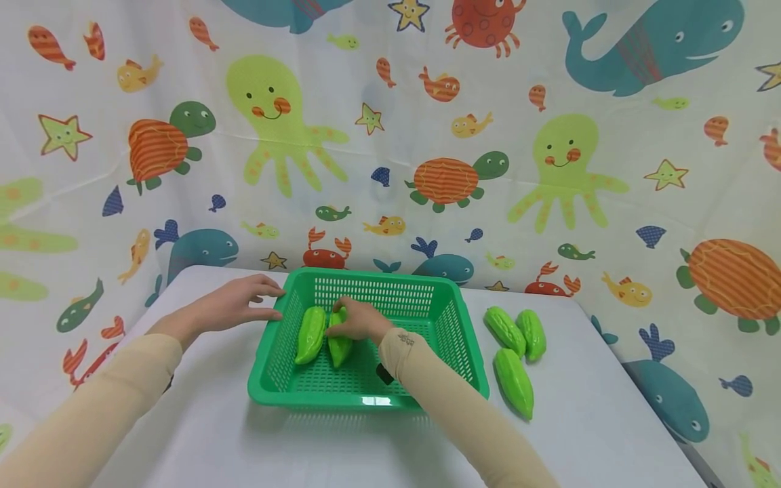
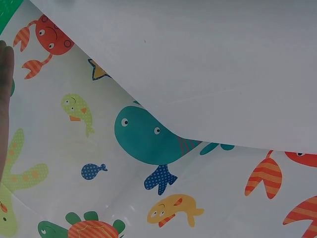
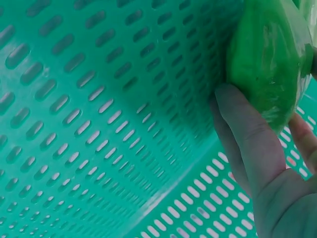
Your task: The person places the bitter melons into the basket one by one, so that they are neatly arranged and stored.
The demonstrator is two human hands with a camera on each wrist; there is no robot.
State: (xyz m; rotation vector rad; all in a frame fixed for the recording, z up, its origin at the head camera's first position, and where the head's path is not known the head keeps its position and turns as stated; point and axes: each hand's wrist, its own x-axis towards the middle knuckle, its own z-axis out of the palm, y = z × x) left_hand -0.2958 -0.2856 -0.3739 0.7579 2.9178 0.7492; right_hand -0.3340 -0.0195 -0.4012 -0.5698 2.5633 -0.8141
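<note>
My right hand [image 1: 360,320] reaches into a green plastic basket [image 1: 366,400] and grips a glossy bright green bitter melon [image 1: 339,349] by its upper part. In the right wrist view, fingers and thumb are round that bitter melon [image 3: 270,64], close to the perforated basket floor. Just left of it, a second bitter melon [image 1: 312,335] lies lengthwise in the basket. My left hand [image 1: 234,303] is at the basket's left side, with loosely extended fingers and fingertips right at the rim. Only a sliver of the left hand [image 2: 6,99] shows in the left wrist view.
Three more bitter melons lie on the white table [image 1: 586,420] to the right of the basket: one [image 1: 505,331] at the back, one [image 1: 532,335] beside it, and one [image 1: 514,383] nearer the front. A sea-animal printed curtain [image 1: 378,61] hangs behind and around the table.
</note>
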